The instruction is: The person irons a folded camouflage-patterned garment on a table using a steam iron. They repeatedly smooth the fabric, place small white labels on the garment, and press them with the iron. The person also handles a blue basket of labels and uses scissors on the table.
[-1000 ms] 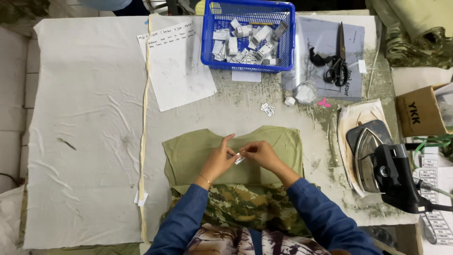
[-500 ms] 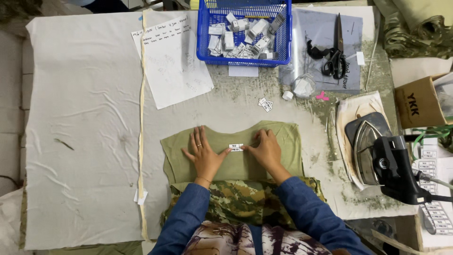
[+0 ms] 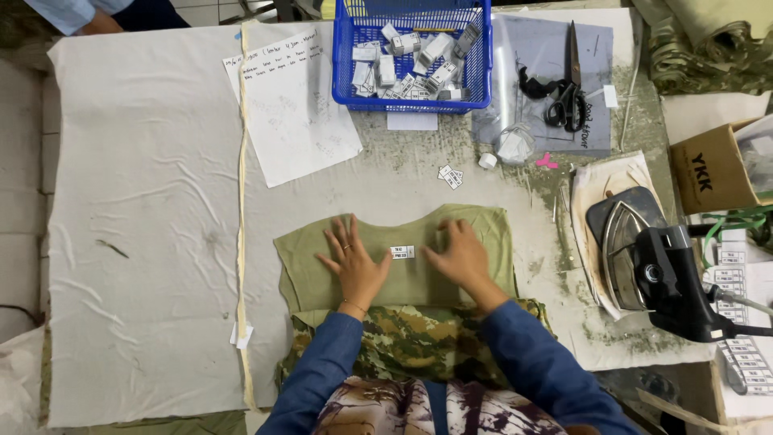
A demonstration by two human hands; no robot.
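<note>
An olive-green fabric piece point(image 3: 306, 258) lies flat on the white-covered table, its lower edge over a camouflage garment point(image 3: 411, 342). A small white label point(image 3: 402, 252) rests on the middle of the olive piece. My left hand point(image 3: 352, 259) presses flat on the fabric just left of the label, fingers spread. My right hand point(image 3: 460, 255) lies flat just right of the label, fingers pointing left. Neither hand holds anything.
A blue basket point(image 3: 346, 89) of white labels stands at the back, with a handwritten paper sheet point(image 3: 294, 109) to its left. Black scissors point(image 3: 568, 93) lie on grey cloth. An iron point(image 3: 644, 258) sits at the right beside a cardboard box point(image 3: 713, 165). Another person's sleeve point(image 3: 68, 12) shows top left.
One second ago both hands pinched the label above the fabric. They set it down and now lie flat on either side of it, the hands having spread a little apart.
</note>
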